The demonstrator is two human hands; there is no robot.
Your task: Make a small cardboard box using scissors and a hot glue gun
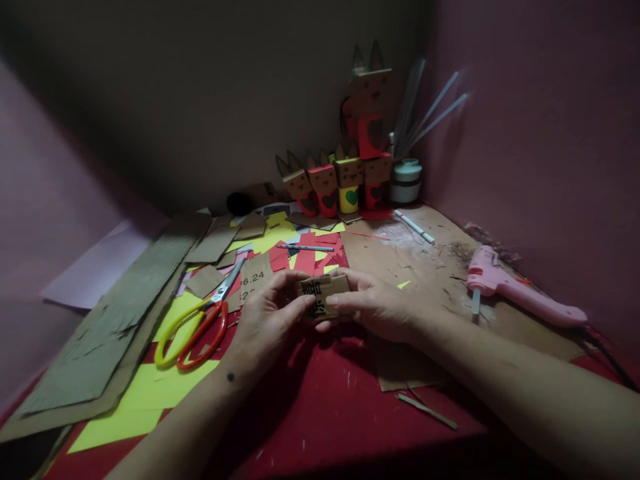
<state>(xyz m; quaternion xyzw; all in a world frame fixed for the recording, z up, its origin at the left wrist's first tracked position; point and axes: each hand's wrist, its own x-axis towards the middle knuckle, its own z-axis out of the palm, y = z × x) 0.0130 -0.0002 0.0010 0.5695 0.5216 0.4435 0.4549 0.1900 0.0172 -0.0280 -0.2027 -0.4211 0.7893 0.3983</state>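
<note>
Both hands hold a small piece of brown cardboard (323, 293) with black print on it, just above the work surface in the middle of the view. My left hand (267, 320) grips its left side with thumb and fingers curled round. My right hand (375, 307) pinches its right side, thumb on top. Scissors (193, 327) with yellow and orange handles lie just left of my left hand.
A pink glue gun (520, 287) lies at the right with its cord trailing off. Several cardboard box figures (345, 180) with ears and hearts stand at the back by a jar (406, 180). Large cardboard sheets (115, 320) and red and yellow paper scraps (300, 250) cover the left and middle.
</note>
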